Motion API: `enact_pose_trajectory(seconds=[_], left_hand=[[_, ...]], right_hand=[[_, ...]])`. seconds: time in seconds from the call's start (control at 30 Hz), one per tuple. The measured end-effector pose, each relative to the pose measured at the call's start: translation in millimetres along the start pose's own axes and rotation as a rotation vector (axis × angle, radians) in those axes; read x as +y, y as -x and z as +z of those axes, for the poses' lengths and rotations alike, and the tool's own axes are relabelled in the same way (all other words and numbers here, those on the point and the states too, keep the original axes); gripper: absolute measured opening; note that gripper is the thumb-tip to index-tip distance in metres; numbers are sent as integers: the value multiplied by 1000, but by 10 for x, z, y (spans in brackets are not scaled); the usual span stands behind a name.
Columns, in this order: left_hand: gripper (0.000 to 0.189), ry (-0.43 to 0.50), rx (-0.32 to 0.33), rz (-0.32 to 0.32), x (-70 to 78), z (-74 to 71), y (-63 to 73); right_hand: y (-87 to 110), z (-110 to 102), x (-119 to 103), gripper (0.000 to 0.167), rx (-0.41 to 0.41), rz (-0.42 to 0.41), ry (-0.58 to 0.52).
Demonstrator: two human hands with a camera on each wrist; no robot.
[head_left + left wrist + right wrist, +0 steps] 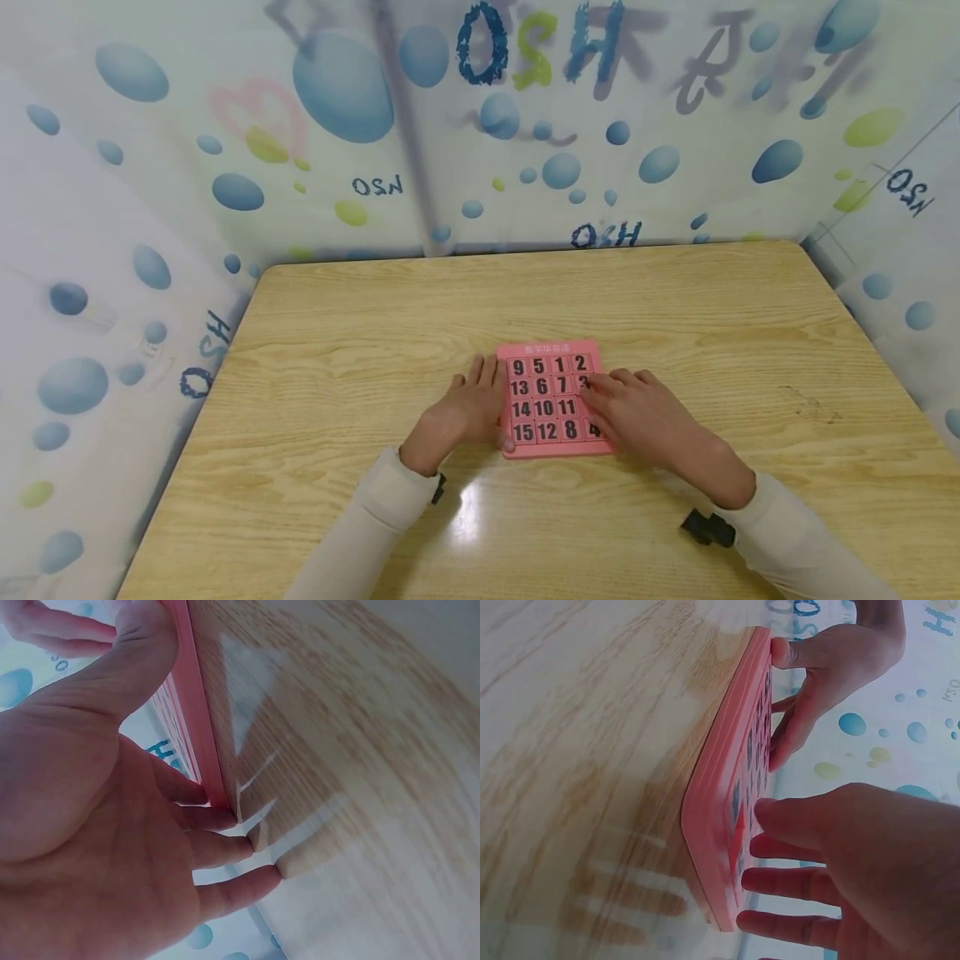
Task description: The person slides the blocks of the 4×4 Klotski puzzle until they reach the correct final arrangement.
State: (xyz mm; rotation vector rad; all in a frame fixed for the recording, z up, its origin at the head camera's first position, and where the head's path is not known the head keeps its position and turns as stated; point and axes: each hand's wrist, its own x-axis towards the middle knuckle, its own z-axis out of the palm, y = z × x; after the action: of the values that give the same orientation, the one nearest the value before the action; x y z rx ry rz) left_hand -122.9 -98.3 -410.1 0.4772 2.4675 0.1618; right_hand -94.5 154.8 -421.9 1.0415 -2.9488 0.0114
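Observation:
A pink sliding number puzzle lies flat on the wooden table. Black numbers mark its tiles; the top row reads 9, 5, 1, 2. Along the puzzle's left edge rests my left hand, fingers straight, with the thumb on the near left corner. In the left wrist view, fingertips of that hand touch the tabletop beside the puzzle's pink side wall. My right hand reaches over the right side, fingertips at the 3 tile. It hides the right end of the third row and part of the 4 tile.
The table has a pale wood grain and a straight far edge. White walls with blue and green bubble prints enclose it at the back and sides. Dark wrist devices sit at the sleeve cuffs.

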Motion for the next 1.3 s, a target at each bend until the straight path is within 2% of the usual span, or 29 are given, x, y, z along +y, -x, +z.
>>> enact_pose_trajectory(seconds=[0.3,0.57,0.93,1.3], left_hand=[[121,-15,-13,-11,14,-8,-8],[120,-3,-14,-6,14,-20,5],[122,12,9,4,7,-14,13],[121,-3,0,0,7,-11,8]], right_hand=[[188,-122,-67,20,-14,-104,-32],[258,-141,-134,9,16,-143,-45],[290,-129,-159,17,2,-133,-20],[233,-81,-109,26,-8,-98,-14]])
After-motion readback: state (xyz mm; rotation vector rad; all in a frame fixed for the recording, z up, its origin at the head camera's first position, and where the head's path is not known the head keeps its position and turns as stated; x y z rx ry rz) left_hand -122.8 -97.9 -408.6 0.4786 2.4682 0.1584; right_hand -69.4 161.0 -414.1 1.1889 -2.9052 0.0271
